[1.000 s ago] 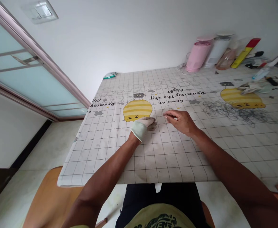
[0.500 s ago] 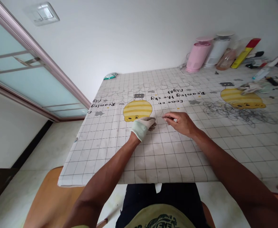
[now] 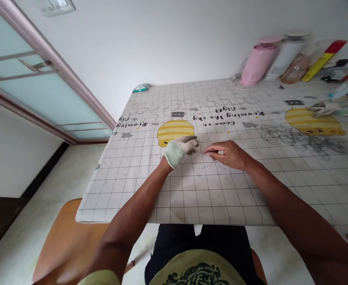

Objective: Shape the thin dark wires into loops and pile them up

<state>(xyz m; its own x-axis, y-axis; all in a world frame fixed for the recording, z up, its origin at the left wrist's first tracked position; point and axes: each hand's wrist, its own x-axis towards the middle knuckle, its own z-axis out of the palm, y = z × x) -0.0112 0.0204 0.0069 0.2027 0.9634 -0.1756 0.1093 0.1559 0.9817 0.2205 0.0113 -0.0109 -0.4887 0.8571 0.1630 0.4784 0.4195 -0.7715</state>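
Observation:
My right hand (image 3: 229, 154) is bare, its thumb and fingertips pinched on a thin loop of wire or thread (image 3: 205, 168) that shows faintly on the tablecloth. My left hand (image 3: 182, 149) wears a white glove with a pale green cuff. Its fingers are stretched and slightly apart, just left of the right fingertips. Whether the strand touches the glove I cannot tell. Both hands are low over the checked tablecloth (image 3: 185, 198). To the right lies a tangle of dark thin loops (image 3: 307, 141).
Rows of similar loops (image 3: 203, 101) lie towards the wall. At the back right stand a pink cylinder (image 3: 258, 63), a white cylinder (image 3: 285, 59), a bottle (image 3: 295, 71) and a yellow-red box (image 3: 324, 61). Another glove (image 3: 329, 107) lies near the tangle. A green-white packet (image 3: 141, 88) sits at the far left corner.
My left hand's fingers have opened and lifted away from the strand. My right hand still pinches, nearly in place. The view has shifted slightly.

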